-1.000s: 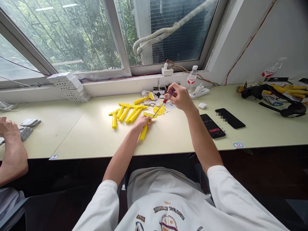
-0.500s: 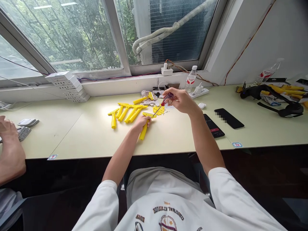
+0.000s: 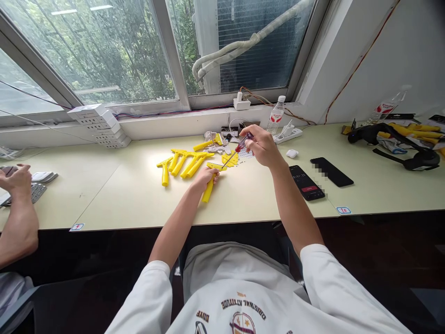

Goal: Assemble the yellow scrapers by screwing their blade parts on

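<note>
My left hand [image 3: 207, 177] is closed round a yellow scraper [image 3: 207, 192], its handle slanting down toward the table's front edge. In my right hand [image 3: 260, 144] is a screwdriver [image 3: 239, 147] with a red and clear handle, held in the fingers. Its shaft slopes down to the left, and the tip meets the scraper's head; whether it sits in a screw is too small to tell. Left of my hands lie several more yellow scrapers [image 3: 181, 165]. Flat yellow plates [image 3: 229, 159] are just behind the scraper's head.
Behind lies a scraper with a pale blade [image 3: 218, 139] beside white gloves [image 3: 219, 149]. A bottle [image 3: 276, 115] and power strip [image 3: 288, 134] stand at the back. Two phones [image 3: 308, 183] lie right, near a black headset [image 3: 403, 144]. A co-worker's hand [image 3: 19, 181] is far left.
My right hand has shifted slightly right and down, its fingers further round the screwdriver handle. The left hand and scraper stay in place. The co-worker's hand has moved right.
</note>
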{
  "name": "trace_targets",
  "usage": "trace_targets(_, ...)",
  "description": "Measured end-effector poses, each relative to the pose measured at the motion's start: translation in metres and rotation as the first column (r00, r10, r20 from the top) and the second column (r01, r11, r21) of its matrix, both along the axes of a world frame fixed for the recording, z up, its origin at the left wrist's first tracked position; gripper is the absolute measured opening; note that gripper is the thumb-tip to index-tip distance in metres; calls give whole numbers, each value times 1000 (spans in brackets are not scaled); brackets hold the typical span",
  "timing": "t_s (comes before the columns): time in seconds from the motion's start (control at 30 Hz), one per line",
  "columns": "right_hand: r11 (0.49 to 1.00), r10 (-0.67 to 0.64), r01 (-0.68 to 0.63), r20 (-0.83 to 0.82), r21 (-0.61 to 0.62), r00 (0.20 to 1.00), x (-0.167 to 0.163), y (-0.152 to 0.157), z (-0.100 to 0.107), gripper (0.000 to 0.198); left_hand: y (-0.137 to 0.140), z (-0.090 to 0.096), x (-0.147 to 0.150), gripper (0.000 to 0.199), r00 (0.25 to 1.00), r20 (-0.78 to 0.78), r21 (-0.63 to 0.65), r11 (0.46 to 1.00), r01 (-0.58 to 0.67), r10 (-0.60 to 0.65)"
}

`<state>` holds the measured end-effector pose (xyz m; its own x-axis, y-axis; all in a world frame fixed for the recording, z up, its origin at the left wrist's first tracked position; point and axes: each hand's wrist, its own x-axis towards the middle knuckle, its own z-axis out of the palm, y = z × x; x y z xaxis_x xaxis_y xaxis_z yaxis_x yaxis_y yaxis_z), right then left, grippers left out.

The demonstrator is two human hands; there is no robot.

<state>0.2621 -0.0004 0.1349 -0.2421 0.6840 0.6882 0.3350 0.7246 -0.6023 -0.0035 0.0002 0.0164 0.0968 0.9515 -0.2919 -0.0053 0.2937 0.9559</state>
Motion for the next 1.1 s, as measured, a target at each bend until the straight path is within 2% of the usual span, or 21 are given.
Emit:
trace_targets(0.07,995,88,-91,-55,-46,995,3,7,-6,32,1,-1,-1,20,1000,6,11,1000,-2,2)
trace_targets(0.13,992,115,-120,-126,-34,985,4,18,-20,43,2,-4,-2,20,1000,15,26,1000,-2,2)
trace_targets(0.2,998,39,-28,-222,53,974,3,30,-39,53,4,-7,-4,19,1000,23,35,999,-2,1)
trace_targets(0.23,993,-35,65,-273,102,961,3,35,-49,55,4,-9,-4,19,1000,26,37,999,1,-2)
trace_targets(0.3,960,-159,227,-345,165,925,1,42,-65,60,7,-12,-5,19,1000,25,41,999,6,-7)
trace_targets(0.37,948,-180,257,-349,187,920,1,43,-75,66,9,-14,-4,20,1000,12,49,999,10,-11)
trace_targets(0.5,969,-117,175,-303,172,946,1,37,-79,77,12,-17,-3,23,1000,6,46,999,-7,6)
trace_targets(0.63,964,-147,204,-296,170,944,1,38,-84,79,13,-19,-4,23,1000,4,57,998,-6,6)
trace_targets(0.83,944,-193,276,-378,180,905,2,42,-95,71,15,-23,-6,22,999,34,45,999,12,-13)
trace_targets(1.0,973,-96,167,-379,157,920,1,36,-97,63,10,-16,-4,22,1000,-7,51,999,-1,2)
trace_targets(1.1,973,-104,177,-403,147,909,-1,36,-99,62,6,-11,-3,23,999,-28,37,999,-16,17)
